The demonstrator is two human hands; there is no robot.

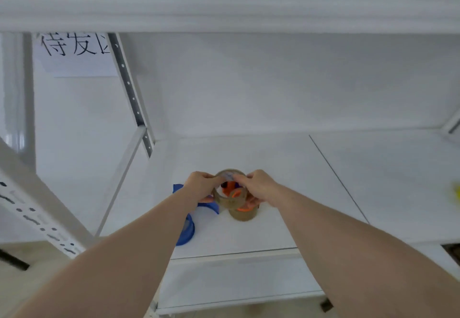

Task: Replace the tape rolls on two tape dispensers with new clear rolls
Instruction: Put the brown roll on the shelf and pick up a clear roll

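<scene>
A clear brownish tape roll (230, 201) sits over the orange hub of a tape dispenser (232, 189) on the white shelf (249, 233). My left hand (202, 185) grips the roll's left rim. My right hand (257, 187) grips its right rim, fingers curled over the top edge. Below them a second brownish roll (242, 214) stands on the shelf. A blue dispenser (188, 229) lies at the left, partly hidden under my left forearm; its blue frame (211, 206) shows beside the rolls.
White metal shelving uprights (129, 93) stand at the left, and a paper sign (74, 53) hangs on the wall. A yellow object (456, 192) is cut off at the right edge. A seam (338, 178) divides the shelf panels.
</scene>
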